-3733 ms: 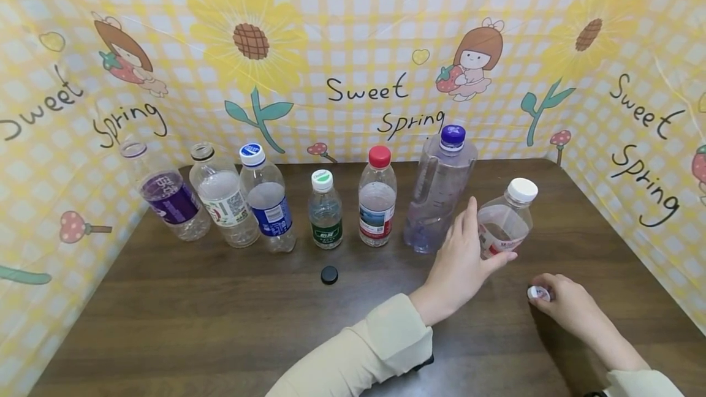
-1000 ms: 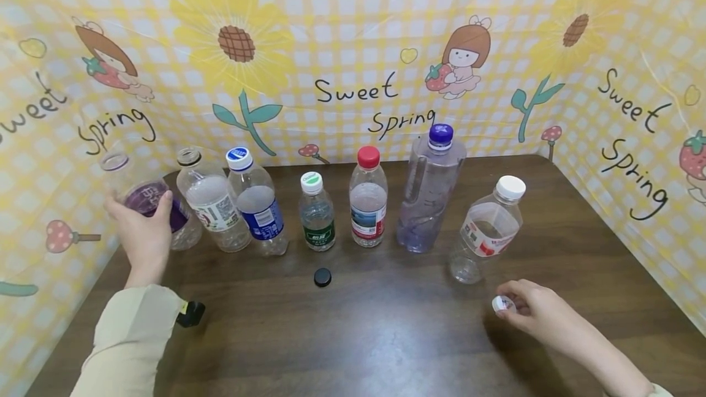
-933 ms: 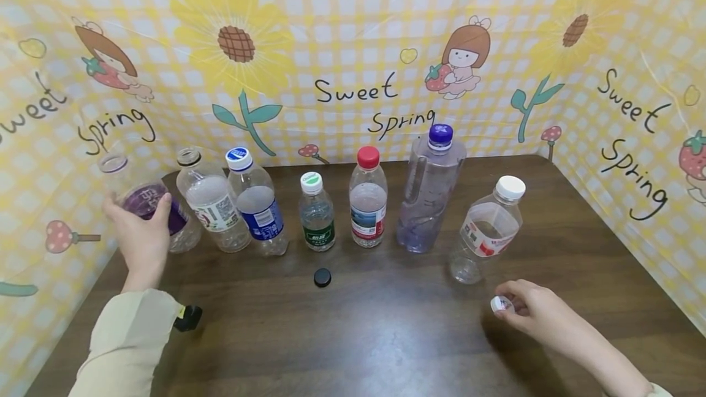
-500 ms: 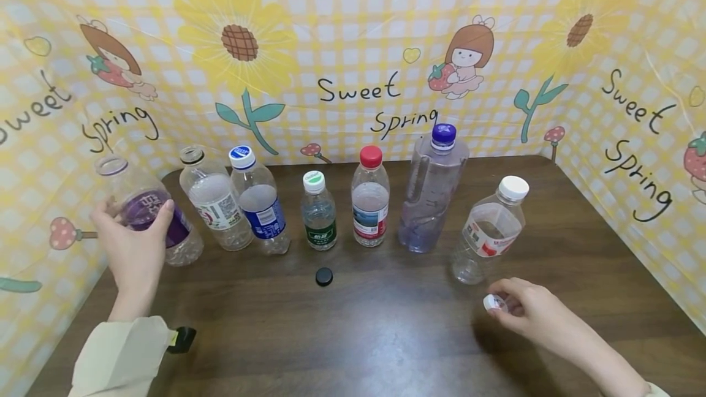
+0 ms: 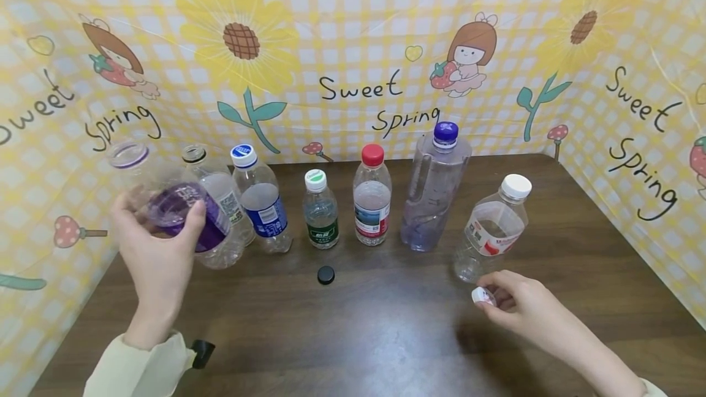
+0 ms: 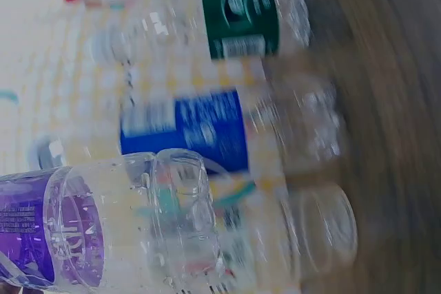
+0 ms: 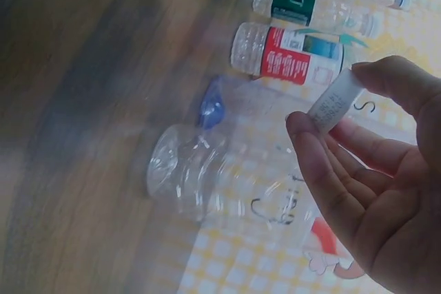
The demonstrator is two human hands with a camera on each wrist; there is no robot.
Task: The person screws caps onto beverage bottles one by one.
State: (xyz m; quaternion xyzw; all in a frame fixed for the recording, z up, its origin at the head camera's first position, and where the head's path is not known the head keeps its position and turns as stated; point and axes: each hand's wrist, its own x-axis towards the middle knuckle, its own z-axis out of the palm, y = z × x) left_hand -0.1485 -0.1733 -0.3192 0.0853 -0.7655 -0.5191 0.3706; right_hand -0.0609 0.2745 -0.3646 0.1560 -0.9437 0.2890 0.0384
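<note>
My left hand (image 5: 157,262) grips a clear bottle with a purple label (image 5: 212,234) round its middle. This bottle has no cap, leans to the left and overlaps the bottle behind it; its base shows in the left wrist view, close in front of the other bottles. Between the thumb and fingers of my right hand (image 5: 532,305) a white bottle cap (image 7: 335,103) is pinched, with small print on its side. The cap is just in front of a white-capped bottle with a red and white label (image 5: 491,231).
Along the back stand an uncapped bottle (image 5: 228,201), a blue-labelled bottle (image 5: 266,216), a green-labelled one (image 5: 322,231), a red-capped one (image 5: 372,201) and a large purple-tinted bottle (image 5: 432,201). A black cap (image 5: 326,274) lies on the wooden table (image 5: 309,336). Patterned cloth hangs behind.
My left hand left the white-capped bottle at the right, took hold of the purple-labelled bottle at the far left and moved it rightward. My right hand shifted left with the white cap.
</note>
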